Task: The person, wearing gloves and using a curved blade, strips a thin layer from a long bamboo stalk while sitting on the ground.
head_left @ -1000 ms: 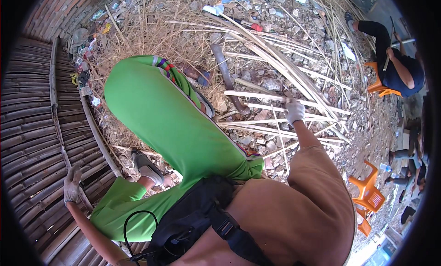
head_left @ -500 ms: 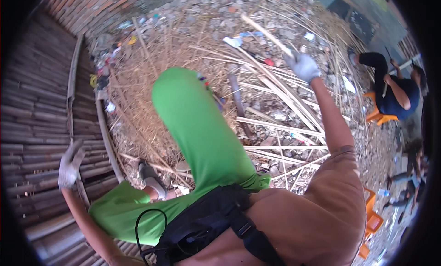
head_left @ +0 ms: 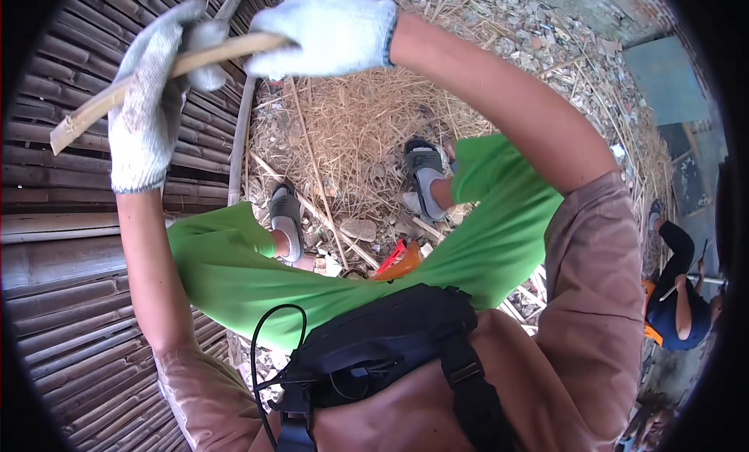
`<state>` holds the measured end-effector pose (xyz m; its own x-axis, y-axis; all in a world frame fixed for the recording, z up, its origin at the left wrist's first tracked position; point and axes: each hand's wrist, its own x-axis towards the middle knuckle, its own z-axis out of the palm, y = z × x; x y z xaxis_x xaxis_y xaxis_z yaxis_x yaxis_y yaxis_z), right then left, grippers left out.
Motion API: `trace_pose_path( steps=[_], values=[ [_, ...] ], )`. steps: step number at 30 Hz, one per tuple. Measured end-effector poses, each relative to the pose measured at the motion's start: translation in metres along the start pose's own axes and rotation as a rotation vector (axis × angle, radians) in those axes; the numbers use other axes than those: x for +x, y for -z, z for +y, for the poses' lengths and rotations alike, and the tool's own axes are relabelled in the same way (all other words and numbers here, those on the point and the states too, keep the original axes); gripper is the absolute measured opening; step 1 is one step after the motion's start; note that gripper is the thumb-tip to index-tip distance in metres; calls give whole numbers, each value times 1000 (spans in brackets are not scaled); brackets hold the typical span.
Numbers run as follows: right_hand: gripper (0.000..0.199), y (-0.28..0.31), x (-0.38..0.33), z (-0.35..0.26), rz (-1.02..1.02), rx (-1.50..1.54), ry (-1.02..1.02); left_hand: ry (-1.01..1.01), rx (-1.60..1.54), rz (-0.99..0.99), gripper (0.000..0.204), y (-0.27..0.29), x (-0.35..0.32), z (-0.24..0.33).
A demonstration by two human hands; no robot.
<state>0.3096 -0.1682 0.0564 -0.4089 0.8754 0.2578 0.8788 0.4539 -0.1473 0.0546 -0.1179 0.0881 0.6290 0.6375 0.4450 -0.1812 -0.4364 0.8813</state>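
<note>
A flat strip of split bamboo (head_left: pixel 86 118) is held up at the upper left, slanting upward to the right. My left hand (head_left: pixel 147 112), in a white knitted glove, is closed around it near its lower end, the fingers curled over it. At the strip's upper end is my right hand (head_left: pixel 331 34), gloved alike, its fingers closed on the tip. The cut end sticks out past my left hand. The strip's other end is hidden within my right hand.
A bamboo-slat wall (head_left: pixel 58 175) stands close on my left. Straw (head_left: pixel 359 112) and rubble cover the ground by my sandalled feet. Between my legs shows an orange and red object (head_left: pixel 402 261). At the right, another person (head_left: pixel 677 311) sits on an orange seat, holding a stick.
My view has turned. My right hand has brought the bamboo strip over to the left, and my left hand, empty before, has come up and taken hold of it.
</note>
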Motion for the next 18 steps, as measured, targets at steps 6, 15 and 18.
trace_pose_path(
  steps=[6,15,18],
  values=[
    [83,-3,-47,87,-201,9,-183,327,122,194,40,41,-43,-49],
    [70,-54,-257,233,-161,605,-983,487,261,180,46,54,-41,-43],
    [66,-187,-439,309,-180,277,-967,377,189,181,51,53,-34,-57]
  ],
)
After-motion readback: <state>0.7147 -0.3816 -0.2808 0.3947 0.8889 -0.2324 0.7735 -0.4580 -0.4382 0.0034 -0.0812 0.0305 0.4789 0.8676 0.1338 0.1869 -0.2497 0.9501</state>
